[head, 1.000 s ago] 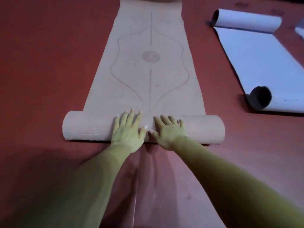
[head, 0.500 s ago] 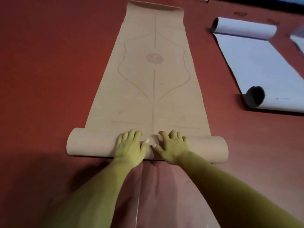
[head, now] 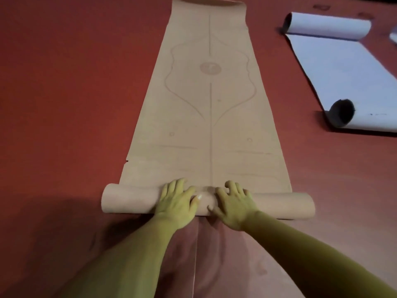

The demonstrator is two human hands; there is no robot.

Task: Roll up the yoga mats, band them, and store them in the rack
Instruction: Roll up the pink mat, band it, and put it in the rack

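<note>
Status: tan mat (head: pixel 209 117) lies lengthwise up the centre of the frame on the red floor (head: pixel 64 82); its near end is wound into a roll (head: pixel 129 201) across the lower centre, most of the length flat beyond it. Left hand (head: pixel 175 200) and right hand (head: pixel 233 206) sit side by side on the roll's mid-section, palms down, fingers spread and draped over the top, pressing w/o clamping round it. Risk 1: both hands are at centre, so the roll ends are unsupported and may wind looser than the middle, giving a cone or telescoped roll. Risk 2: uneven push L vs R would steer the roll off the mat's centre line, so edges misalign. Risk 3: slack wraps make a fat roll, hard to band. Risk 4: the far end, top centre, curls up and may resist the last turns. A small nick on the mat's left edge could snag or tear further. Not visible: fingertip contact beyond the roll, wrap count, roll tightness. No band or rack in view. The pale blue mat (head: pixel 343 67), upper right, is cut off by the frame edge.
</note>
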